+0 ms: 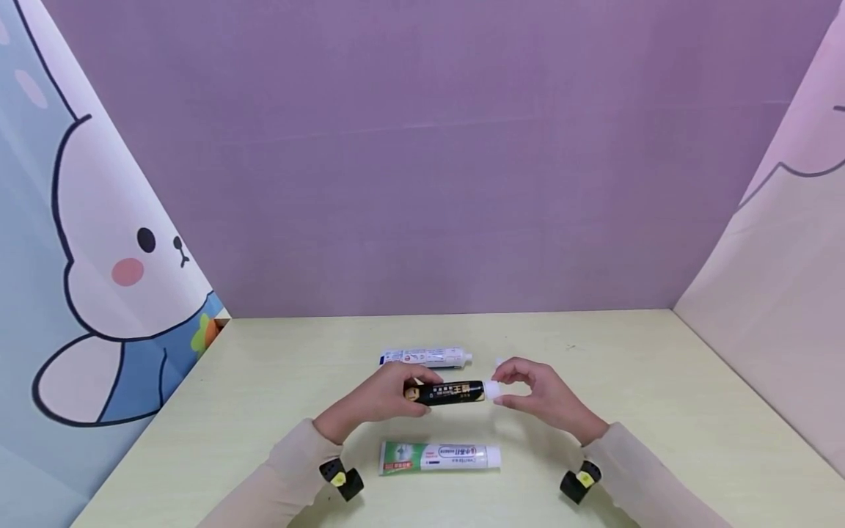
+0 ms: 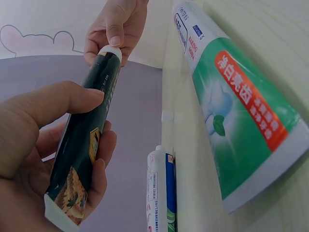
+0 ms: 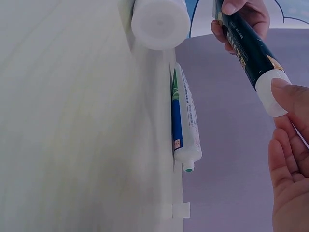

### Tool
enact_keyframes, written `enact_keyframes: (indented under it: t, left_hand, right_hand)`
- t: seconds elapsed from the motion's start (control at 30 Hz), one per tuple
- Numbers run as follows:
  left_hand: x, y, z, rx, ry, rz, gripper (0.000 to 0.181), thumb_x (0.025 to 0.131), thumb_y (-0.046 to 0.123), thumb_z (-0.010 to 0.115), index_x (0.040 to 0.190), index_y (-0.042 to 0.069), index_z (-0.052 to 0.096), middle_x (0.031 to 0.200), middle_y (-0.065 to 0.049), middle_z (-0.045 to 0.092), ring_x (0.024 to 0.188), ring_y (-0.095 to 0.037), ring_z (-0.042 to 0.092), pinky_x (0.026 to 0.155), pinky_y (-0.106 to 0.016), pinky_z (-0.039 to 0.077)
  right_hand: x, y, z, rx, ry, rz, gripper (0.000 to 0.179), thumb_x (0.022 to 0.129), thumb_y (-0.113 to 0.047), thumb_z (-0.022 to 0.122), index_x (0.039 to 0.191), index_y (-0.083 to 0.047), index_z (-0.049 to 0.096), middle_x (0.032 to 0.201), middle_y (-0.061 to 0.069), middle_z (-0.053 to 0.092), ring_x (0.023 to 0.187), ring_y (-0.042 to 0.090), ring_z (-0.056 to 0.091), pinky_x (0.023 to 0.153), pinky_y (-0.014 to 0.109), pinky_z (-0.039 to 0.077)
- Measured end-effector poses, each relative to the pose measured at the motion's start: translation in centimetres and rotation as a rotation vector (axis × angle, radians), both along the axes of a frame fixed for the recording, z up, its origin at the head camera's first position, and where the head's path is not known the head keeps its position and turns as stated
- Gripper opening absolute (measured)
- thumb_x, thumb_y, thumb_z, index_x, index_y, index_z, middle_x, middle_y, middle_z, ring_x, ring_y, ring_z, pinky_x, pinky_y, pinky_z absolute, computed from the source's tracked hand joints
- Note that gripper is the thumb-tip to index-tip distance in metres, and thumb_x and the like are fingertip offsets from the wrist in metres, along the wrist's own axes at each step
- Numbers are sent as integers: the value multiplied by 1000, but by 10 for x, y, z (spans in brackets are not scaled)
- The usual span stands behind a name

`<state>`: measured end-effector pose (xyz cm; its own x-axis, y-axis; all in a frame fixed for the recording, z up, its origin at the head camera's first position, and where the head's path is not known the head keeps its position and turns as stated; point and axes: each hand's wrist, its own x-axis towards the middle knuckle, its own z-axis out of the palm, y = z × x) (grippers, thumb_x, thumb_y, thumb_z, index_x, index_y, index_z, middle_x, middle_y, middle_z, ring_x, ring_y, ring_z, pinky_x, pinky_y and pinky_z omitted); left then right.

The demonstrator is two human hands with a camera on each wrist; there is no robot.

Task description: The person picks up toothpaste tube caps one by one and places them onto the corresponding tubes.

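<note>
My left hand (image 1: 383,394) grips a black toothpaste tube (image 1: 455,393) around its body, holding it level above the table. In the left wrist view its crimped white end (image 2: 60,215) points back toward the palm. The thumb and fingers of my right hand (image 1: 551,396) pinch the white cap (image 3: 270,92) at the tube's other end. The cap sits on the tube. Closer to me, a green and white toothpaste tube (image 1: 439,457) lies flat with its white cap on. Behind the hands lies a blue and white toothpaste tube (image 1: 425,357), its nozzle (image 3: 189,167) uncovered.
A small loose white cap (image 3: 181,210) stands on the pale table (image 1: 297,359) near the uncapped tube's nozzle. A purple backdrop (image 1: 422,161) rises at the table's far edge, and printed cloth panels (image 1: 99,293) flank both sides.
</note>
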<state>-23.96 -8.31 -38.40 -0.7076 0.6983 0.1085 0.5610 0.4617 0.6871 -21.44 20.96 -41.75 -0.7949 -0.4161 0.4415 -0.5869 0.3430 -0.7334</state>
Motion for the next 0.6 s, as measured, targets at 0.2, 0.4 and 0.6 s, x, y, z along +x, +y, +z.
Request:
enact_keyframes:
  t: [0.2,0.4,0.6]
  left_hand:
    - [1,0,1,10,-9,13,39,76,7,75,113,10,67,105,-3,65,70,-9,50,58,-22,42]
    - [1,0,0,16,-9,11,39,75,6,76,113,10,67,105,-3,65,71,-9,50,58,-21,43]
    - [2,1,1,23,2,3,38,75,6,76,112,11,67,104,-2,65,70,-9,50,58,-21,42]
  right_hand:
    - [0,0,3,7,-33,-14,24,78,-15,77,97,-9,65,97,2,65,86,19,60,82,35,50]
    - [-2,0,6,49,-112,-22,22,80,-17,75,97,-5,67,93,7,67,81,10,58,79,36,50]
    - [-2,0,7,59,-139,-24,14,84,-17,71,93,-6,69,88,3,67,78,9,57,75,30,49]
